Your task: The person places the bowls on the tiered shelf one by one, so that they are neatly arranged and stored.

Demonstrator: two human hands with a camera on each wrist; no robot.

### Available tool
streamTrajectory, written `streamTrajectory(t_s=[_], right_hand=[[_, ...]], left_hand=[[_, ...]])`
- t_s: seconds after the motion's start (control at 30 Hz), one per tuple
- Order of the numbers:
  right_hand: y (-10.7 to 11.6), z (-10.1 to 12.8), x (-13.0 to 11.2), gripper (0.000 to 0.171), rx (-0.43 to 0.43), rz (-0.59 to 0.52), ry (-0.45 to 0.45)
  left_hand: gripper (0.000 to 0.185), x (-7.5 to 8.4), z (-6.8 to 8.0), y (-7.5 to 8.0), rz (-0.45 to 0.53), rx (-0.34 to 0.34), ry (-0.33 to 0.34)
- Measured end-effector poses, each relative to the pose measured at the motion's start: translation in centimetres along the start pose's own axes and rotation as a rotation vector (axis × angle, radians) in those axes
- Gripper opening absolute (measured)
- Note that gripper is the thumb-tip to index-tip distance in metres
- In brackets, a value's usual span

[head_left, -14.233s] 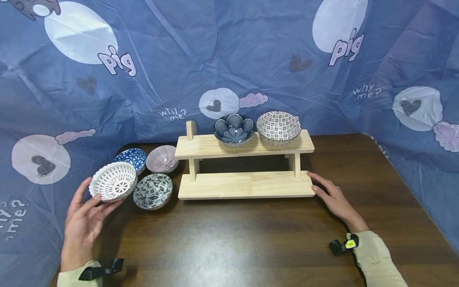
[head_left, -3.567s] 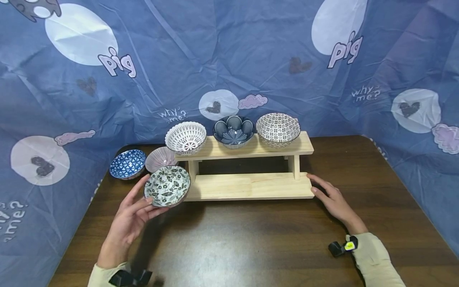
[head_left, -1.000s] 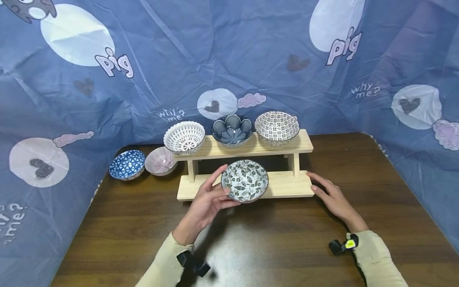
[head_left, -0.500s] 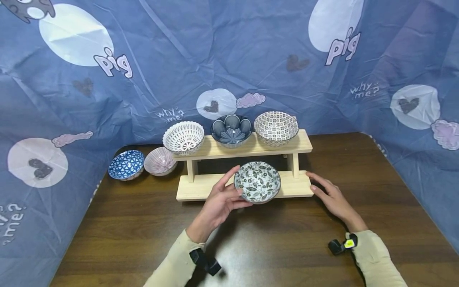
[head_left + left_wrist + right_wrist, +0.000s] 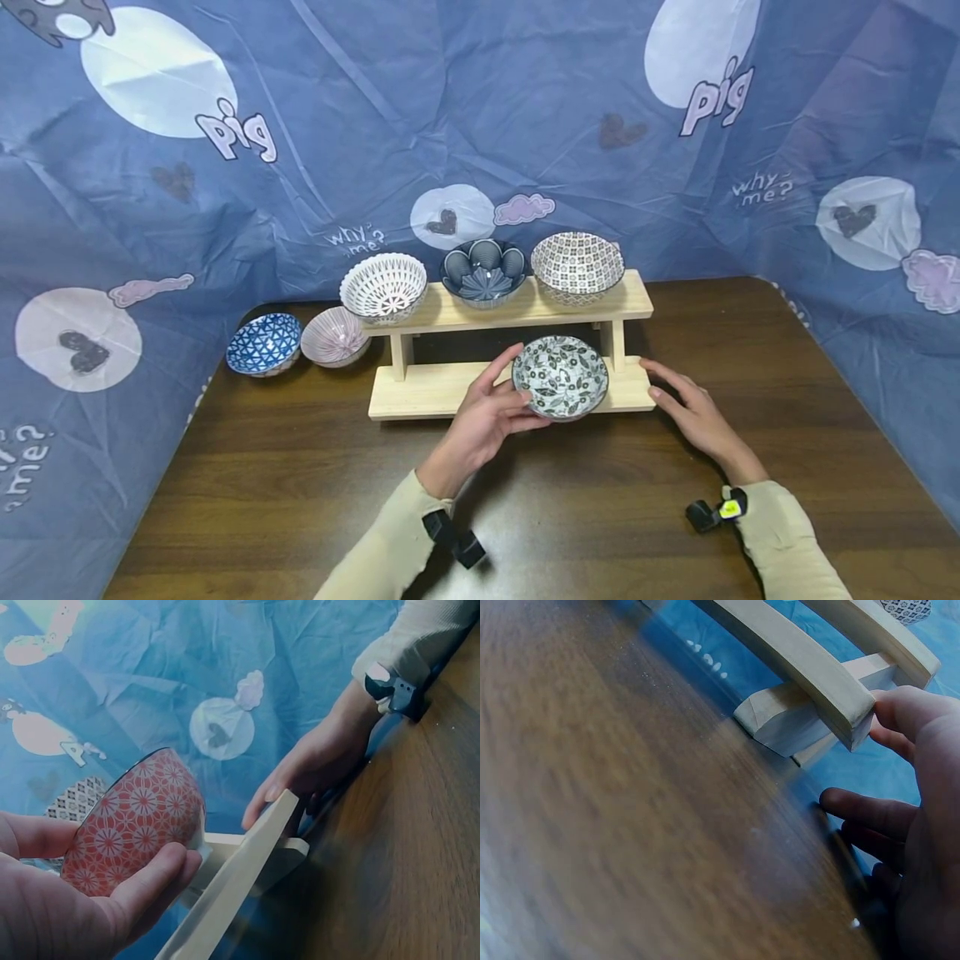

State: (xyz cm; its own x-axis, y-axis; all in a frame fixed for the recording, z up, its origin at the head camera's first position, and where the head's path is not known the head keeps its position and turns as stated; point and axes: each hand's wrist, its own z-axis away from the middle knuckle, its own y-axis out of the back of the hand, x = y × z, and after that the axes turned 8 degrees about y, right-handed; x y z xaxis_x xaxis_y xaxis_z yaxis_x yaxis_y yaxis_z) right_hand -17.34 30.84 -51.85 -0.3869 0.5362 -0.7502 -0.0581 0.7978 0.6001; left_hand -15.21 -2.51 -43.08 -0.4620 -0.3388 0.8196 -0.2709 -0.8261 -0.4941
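My left hand (image 5: 480, 417) pinches a small bowl (image 5: 561, 377) by its left side, fingers beneath and behind it. Inside, the bowl has a green leaf pattern; its outside is red with white flowers, as the left wrist view shows this bowl (image 5: 139, 817). It is held tilted, over the right part of the lower tier of a two-tier wooden display shelf (image 5: 450, 387). At that tier's right end, my right hand (image 5: 701, 421) touches the wood with thumb and index fingertip. The right wrist view has the thumb of my right hand (image 5: 922, 757) against the board's end (image 5: 855, 720).
On the upper tier stand a white-and-black scalloped bowl (image 5: 384, 287), a dark blue petal bowl (image 5: 483, 275) and a grey-patterned bowl (image 5: 577, 267). Left of the shelf, a blue triangle-patterned bowl (image 5: 264, 343) and a pink striped bowl (image 5: 335, 337) sit on the brown table (image 5: 600, 517).
The scalloped bowl went from my left hand to the upper tier. My left hand then picked up the leaf-patterned bowl and carried it right across the lower tier. My right hand stays put.
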Motion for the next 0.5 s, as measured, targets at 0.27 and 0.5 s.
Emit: streamTrajectory(t_s=[0.27, 0.5], right_hand=[[-0.1, -0.2, -0.2, 0.046, -0.012, 0.015, -0.023], [0.0, -0.1, -0.2, 0.047, -0.015, 0.017, -0.030]], left_hand=[[0.078, -0.6, -1.1, -0.7, 0.013, 0.013, 0.000], [0.078, -1.0, -1.8, -0.9, 0.002, 0.018, 0.004]])
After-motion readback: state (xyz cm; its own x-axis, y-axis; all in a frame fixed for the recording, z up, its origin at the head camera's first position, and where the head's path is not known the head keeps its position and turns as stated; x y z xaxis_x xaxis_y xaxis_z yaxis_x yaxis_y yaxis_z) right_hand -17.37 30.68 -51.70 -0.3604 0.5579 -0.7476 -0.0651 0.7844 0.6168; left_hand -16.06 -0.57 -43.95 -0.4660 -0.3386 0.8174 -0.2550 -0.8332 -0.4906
